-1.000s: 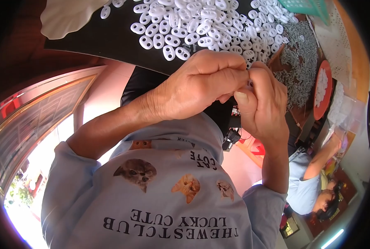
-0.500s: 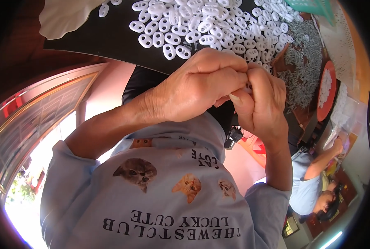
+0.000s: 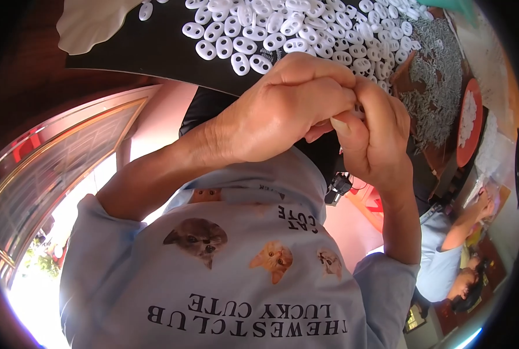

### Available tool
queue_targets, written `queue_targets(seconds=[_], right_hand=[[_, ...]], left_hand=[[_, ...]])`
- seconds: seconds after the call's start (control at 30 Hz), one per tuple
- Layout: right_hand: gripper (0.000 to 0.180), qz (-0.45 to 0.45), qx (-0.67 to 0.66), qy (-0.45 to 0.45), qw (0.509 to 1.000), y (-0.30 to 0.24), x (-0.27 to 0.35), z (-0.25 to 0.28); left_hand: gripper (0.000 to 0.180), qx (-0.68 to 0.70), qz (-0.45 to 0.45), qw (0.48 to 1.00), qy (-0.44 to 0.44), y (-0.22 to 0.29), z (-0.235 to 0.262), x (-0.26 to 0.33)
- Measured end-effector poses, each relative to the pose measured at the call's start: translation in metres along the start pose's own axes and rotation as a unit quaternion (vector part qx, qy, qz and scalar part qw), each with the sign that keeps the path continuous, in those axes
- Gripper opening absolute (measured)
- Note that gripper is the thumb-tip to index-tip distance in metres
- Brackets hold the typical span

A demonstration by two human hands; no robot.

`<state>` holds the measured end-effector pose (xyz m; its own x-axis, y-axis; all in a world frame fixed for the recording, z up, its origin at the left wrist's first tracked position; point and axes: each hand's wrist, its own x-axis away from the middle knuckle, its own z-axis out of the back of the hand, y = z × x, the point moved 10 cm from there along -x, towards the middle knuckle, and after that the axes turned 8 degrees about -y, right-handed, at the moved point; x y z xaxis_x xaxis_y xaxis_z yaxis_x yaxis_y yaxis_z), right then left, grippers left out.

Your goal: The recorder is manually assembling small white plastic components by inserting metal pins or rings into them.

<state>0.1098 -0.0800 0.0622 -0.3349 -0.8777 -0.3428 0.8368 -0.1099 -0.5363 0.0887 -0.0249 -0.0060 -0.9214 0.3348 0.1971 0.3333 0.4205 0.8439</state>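
White oval plastic pieces with two holes [image 3: 306,26] lie heaped on the black work surface [image 3: 154,46] at twelve o'clock, and one of them seems to be pinched where the two hands meet, just below the heap's near edge; only a sliver of white shows at about [image 3: 358,109], so I cannot tell its exact seat. The left hand [image 3: 282,113] is curled tight, knuckles up, its fingertips pressed against those of the right hand [image 3: 375,139], which is also closed in a fine pinch with the thumb crossing toward ten o'clock. Both hands hang above the table's near edge rather than resting on it.

At two o'clock a grey pile of small metal screws or pins [image 3: 437,75] spreads beside the white pieces, and further toward three o'clock sits a red round dish [image 3: 464,152] holding more white bits. A pale cloth or bag [image 3: 91,23] lies at eleven o'clock.

The risk, as I judge it: the pinched piece is small and smooth, and the hands are poised over the table edge, so a slip of the fingertips would send it into the lap or onto the floor. A careless elbow could also scatter the loose heap.
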Motion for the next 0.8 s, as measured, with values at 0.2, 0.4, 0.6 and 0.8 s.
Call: queue_targets(seconds=[0.2,0.4,0.6,0.8], right_hand=[[0.023,-0.028,0.011,-0.084,0.996,0.004,0.006,-0.008],[0.04,0.007,0.028,-0.007,1.0,0.002,0.003,0.005],[0.045,-0.017,0.009,-0.031,0.999,0.007,0.011,0.005],[0.042,-0.029,-0.015,-0.043,0.999,0.006,0.014,0.007]], left_hand=[[0.019,0.014,-0.004,1.0,0.003,-0.001,0.003,0.0],[0.02,-0.012,0.025,0.999,-0.016,0.002,-0.001,0.0],[0.025,-0.016,0.016,1.0,-0.005,-0.003,-0.001,-0.003],[0.02,-0.027,0.031,0.999,-0.008,-0.001,-0.003,0.0]])
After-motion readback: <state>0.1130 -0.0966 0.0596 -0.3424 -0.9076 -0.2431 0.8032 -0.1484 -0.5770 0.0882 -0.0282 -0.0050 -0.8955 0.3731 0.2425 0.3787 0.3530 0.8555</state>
